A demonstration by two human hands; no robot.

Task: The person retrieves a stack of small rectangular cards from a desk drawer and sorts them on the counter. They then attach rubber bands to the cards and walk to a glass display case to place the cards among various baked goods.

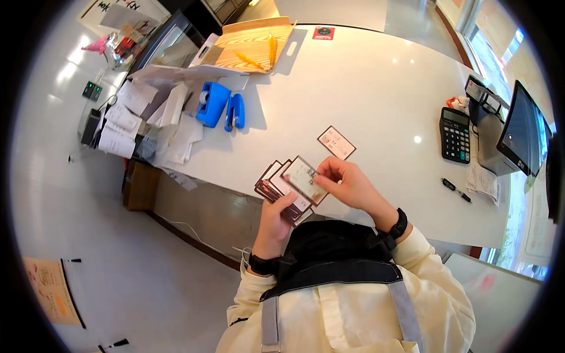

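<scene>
My left hand [276, 216] is closed around a fanned stack of cards [273, 187] with dark borders, its thumb lying across their faces. Between the thumb and fingers of my right hand [344, 183] is the edge of a pale card [302, 177] with a printed picture, which overlaps the top of the stack. Both hands are over the near edge of the white table [376, 106]. Another card [336, 142], pale with a dark border, lies flat on the tabletop just beyond my right hand.
A blue tape dispenser [213, 104] and blue stapler [235, 112] stand at the left, beside loose papers [126, 120]. Behind them is a wooden tray [250, 44]. To the right are a calculator [455, 135], a black pen [456, 190] and a monitor [524, 132]. A red-and-black card [323, 33] lies at the far edge.
</scene>
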